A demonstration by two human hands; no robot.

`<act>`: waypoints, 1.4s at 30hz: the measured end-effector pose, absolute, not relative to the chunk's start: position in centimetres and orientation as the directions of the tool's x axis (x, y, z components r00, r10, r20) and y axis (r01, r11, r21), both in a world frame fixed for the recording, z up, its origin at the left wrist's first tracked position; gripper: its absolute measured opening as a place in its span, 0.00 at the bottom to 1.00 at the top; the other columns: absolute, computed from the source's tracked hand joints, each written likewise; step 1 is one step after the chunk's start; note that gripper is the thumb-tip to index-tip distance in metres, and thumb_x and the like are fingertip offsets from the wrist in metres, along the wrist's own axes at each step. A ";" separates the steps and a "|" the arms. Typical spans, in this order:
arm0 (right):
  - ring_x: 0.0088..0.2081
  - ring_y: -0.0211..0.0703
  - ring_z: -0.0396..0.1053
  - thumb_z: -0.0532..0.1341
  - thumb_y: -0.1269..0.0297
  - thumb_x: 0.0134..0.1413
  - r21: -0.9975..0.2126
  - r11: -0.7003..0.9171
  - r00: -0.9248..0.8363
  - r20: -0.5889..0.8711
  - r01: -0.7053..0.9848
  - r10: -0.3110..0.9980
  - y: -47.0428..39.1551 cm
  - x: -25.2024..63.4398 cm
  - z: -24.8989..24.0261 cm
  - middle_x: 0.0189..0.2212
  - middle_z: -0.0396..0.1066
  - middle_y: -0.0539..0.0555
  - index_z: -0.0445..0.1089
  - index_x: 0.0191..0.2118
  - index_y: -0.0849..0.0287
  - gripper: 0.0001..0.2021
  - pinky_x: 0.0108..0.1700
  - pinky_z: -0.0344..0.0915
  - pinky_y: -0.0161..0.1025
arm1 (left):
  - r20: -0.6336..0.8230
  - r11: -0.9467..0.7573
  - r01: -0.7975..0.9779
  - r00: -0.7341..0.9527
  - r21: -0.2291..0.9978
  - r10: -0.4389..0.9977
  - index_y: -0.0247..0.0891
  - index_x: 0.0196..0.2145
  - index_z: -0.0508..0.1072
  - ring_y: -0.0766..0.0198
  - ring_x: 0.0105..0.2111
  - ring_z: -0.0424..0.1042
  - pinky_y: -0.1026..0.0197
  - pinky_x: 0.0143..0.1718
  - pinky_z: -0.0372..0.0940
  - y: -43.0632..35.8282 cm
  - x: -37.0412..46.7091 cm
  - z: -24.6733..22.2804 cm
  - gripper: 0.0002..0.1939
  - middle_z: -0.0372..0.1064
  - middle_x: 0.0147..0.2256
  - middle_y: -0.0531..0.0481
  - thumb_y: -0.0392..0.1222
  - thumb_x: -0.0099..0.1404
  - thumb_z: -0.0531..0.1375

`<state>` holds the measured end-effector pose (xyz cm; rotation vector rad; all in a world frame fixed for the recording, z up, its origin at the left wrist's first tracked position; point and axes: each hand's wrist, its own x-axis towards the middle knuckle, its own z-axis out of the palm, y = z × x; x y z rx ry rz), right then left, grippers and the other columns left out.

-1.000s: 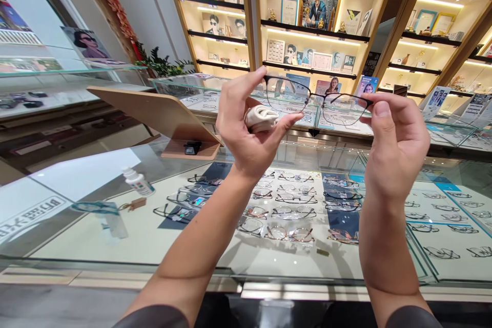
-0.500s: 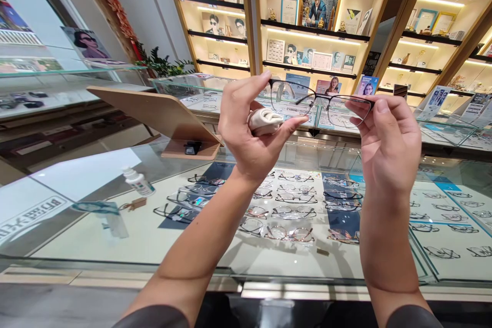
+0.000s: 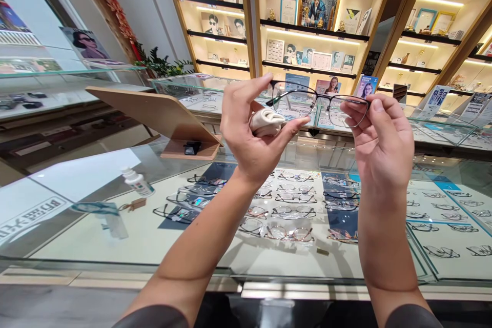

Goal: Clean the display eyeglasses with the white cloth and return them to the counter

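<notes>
A dark-rimmed pair of glasses is held up between my two hands, above the glass display counter. My left hand pinches the left end of the frame and also has a rolled pale cloth tucked in its palm. The fingers and thumb of my right hand close on the right end of the frame. Both lenses are seen through, with one temple arm showing behind the left lens.
Rows of glasses lie inside the glass counter. On the left are a white bottle, a small brown tag, a clear bluish item and a tilted wooden stand. Lit shelves stand behind.
The glasses have turned slightly, so the temple arm behind the left lens sits differently. My right hand has shifted a little to the left; my left hand has barely moved.
</notes>
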<state>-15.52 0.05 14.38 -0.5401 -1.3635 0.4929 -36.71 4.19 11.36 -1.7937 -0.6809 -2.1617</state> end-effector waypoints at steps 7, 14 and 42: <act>0.52 0.48 0.81 0.65 0.46 0.62 -0.751 0.656 0.170 0.638 -0.079 0.751 0.4 -16.3 14.5 0.46 0.82 0.52 0.74 0.44 0.49 0.14 0.49 0.77 0.44 | 0.956 -0.880 0.414 -0.261 0.234 0.131 0.48 0.56 0.74 0.47 0.59 0.70 0.46 0.57 0.69 2.1 -35.8 12.0 0.36 0.70 0.50 0.45 0.63 0.56 0.75; 0.51 0.48 0.80 0.63 0.45 0.65 -0.707 0.707 0.114 0.700 -0.033 0.705 1.3 -15.8 13.9 0.47 0.81 0.54 0.74 0.47 0.49 0.15 0.50 0.77 0.47 | 0.935 -0.878 0.357 -0.267 0.320 0.232 0.47 0.56 0.74 0.47 0.59 0.70 0.46 0.60 0.69 2.6 -35.9 11.9 0.37 0.71 0.52 0.45 0.65 0.54 0.75; 0.54 0.50 0.76 0.59 0.45 0.69 -0.511 0.837 0.195 0.857 0.198 0.477 1.7 -16.1 13.6 0.46 0.72 0.54 0.72 0.50 0.50 0.16 0.54 0.74 0.50 | 0.936 -0.940 0.160 -0.236 0.301 0.260 0.47 0.61 0.70 0.46 0.59 0.72 0.49 0.55 0.74 6.8 -35.9 10.6 0.41 0.71 0.55 0.43 0.67 0.56 0.73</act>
